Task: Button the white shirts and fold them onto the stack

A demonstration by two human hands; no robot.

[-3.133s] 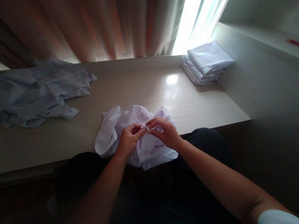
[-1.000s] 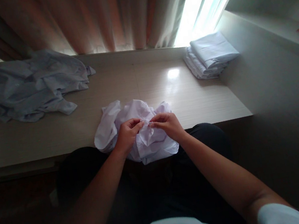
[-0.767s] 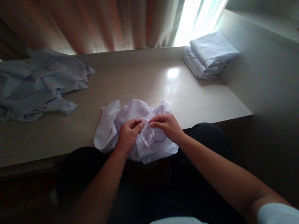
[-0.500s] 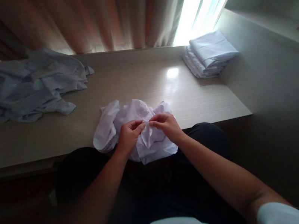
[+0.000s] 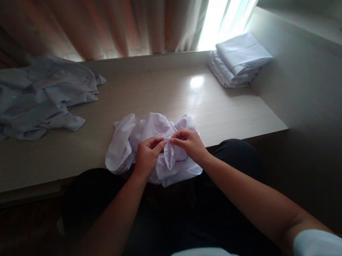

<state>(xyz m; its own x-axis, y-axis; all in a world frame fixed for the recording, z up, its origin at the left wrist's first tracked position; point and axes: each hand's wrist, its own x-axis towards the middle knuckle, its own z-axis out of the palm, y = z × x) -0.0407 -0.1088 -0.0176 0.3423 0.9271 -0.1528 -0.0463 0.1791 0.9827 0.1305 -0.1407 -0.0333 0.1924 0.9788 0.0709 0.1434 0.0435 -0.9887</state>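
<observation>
Across the near edge of the desk (image 5: 236, 113), the cloth (image 5: 171, 156) lies bunched and partly overhanging. Fingers of the left hand (image 5: 148, 154) and right hand (image 5: 190, 143) pinch a small fold; the cloth looks light, soft, floppy, best gripped by seam or hem.

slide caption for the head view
Hands pinch white cloth at the near edge of the table, loose heap and folded stack beyond.

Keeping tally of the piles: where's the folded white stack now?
In the head view, the folded white stack sits on the desk at far right, beside the side panel, just below the bright window.
</observation>
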